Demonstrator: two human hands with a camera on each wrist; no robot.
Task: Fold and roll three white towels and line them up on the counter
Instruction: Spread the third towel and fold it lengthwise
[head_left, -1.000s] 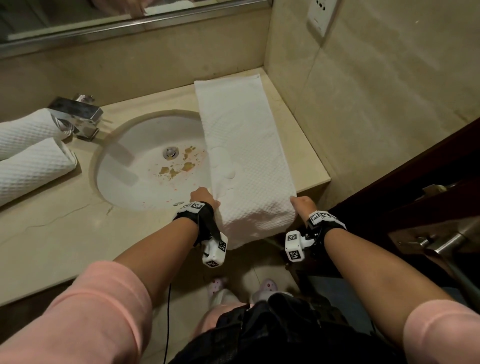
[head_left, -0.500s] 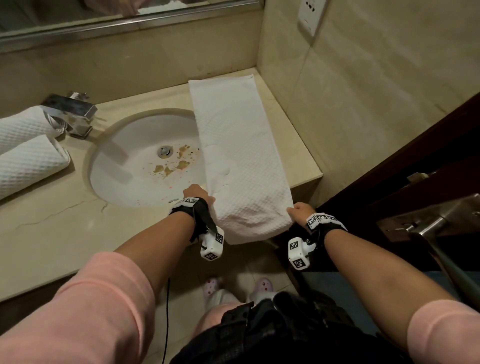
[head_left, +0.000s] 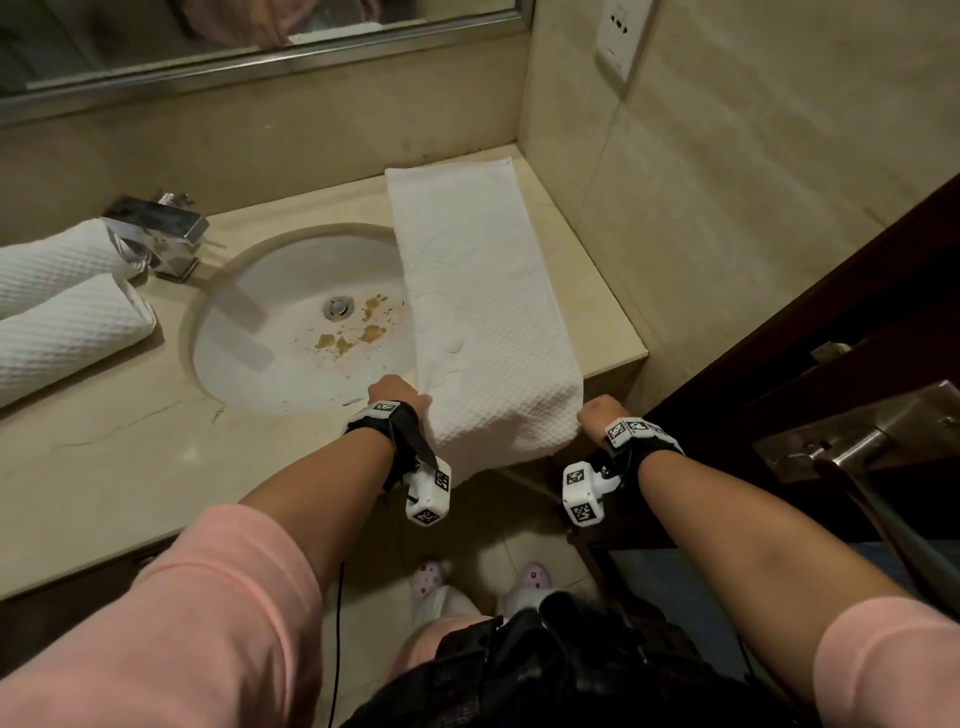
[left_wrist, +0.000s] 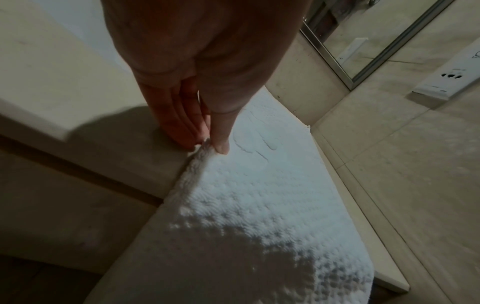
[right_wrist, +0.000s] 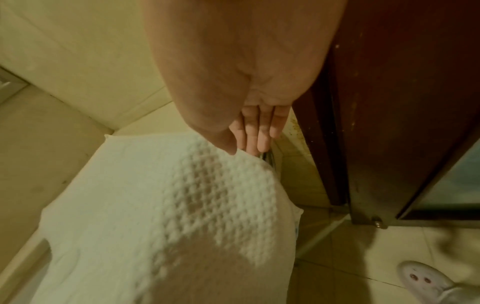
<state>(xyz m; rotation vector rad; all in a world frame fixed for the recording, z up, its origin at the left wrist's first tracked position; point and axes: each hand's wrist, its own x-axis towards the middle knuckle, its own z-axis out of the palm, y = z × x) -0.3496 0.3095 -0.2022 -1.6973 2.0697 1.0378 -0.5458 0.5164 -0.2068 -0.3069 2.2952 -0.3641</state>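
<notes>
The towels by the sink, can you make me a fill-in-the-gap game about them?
1. ____ rolled towels lie left of the faucet.
2. The flat towel hangs over the counter's ____ edge.
3. The left hand and the right hand each ____ a side of it.

Missing words: two; front; pinch

A beige counter carries two rolled towels at left and a folded towel at right.
</notes>
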